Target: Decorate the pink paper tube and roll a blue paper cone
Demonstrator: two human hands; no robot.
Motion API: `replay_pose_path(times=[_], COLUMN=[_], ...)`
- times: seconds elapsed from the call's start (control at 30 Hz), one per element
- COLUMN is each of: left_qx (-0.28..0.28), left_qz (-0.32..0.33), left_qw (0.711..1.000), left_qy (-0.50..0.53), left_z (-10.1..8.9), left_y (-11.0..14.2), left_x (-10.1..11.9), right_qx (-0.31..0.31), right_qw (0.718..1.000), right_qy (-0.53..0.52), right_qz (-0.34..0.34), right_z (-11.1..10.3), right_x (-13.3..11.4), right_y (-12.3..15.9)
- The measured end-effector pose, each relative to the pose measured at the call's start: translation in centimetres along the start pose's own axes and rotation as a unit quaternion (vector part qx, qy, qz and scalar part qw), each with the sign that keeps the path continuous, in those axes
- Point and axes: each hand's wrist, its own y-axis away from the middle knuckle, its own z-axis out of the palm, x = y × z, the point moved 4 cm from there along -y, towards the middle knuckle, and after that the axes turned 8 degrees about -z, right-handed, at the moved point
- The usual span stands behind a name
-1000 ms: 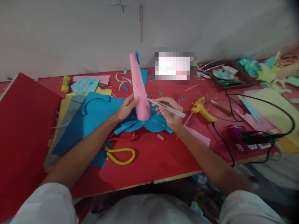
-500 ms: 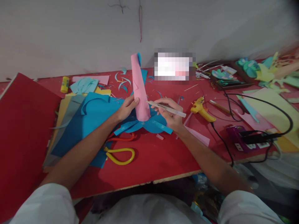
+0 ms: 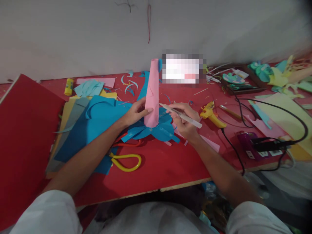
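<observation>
A pink paper roll (image 3: pixel 152 92) stands nearly upright on blue paper cut-outs (image 3: pixel 156 131) on the red table (image 3: pixel 165 165). My left hand (image 3: pixel 136 112) grips the roll low on its left side, fingers closed on it. My right hand (image 3: pixel 185 122) holds a white pen (image 3: pixel 181 115) in a pinch, its tip touching the roll's right side near the base.
Yellow-handled scissors (image 3: pixel 126 161) and an orange handle (image 3: pixel 129 143) lie near my left forearm. A pile of blue, grey and yellow sheets (image 3: pixel 83 125) lies left, beside a red board (image 3: pixel 21 139). A yellow glue gun (image 3: pixel 211 113), black cables (image 3: pixel 275 110) and a purple power strip (image 3: pixel 255 146) lie right.
The pink roll has swung from leaning left to nearly upright, its top now further right. My right hand with the pen has shifted slightly right and down.
</observation>
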Motion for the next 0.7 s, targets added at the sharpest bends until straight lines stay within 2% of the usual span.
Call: replay_pose_path(times=[0.17,0.27,0.33,0.47,0.7], left_qx=[0.000,0.053,0.094,0.112,0.055], left_qz=[0.006,0.016,0.021,0.005,-0.019], left_qw=[0.999,0.997,0.993,0.991,0.998], left_qy=[-0.032,-0.053,-0.063,-0.080,-0.016], left_z=[0.3,0.3,0.4,0.9,1.2], left_y=[0.1,0.0,0.0,0.1,0.1], left_x=[0.9,2.5,3.6,4.1,1.5], right_qx=[0.058,0.117,0.132,0.109,0.053], right_qw=[0.997,0.991,0.989,0.993,0.998], right_qy=[0.044,0.048,0.052,0.050,0.007], right_qz=[-0.040,-0.037,-0.029,0.011,0.032], right_z=[-0.6,-0.8,-0.8,-0.8,-0.9], right_x=[0.0,0.7,1.1,1.3,0.0], right_y=[0.2,0.6,0.7,0.5,0.0])
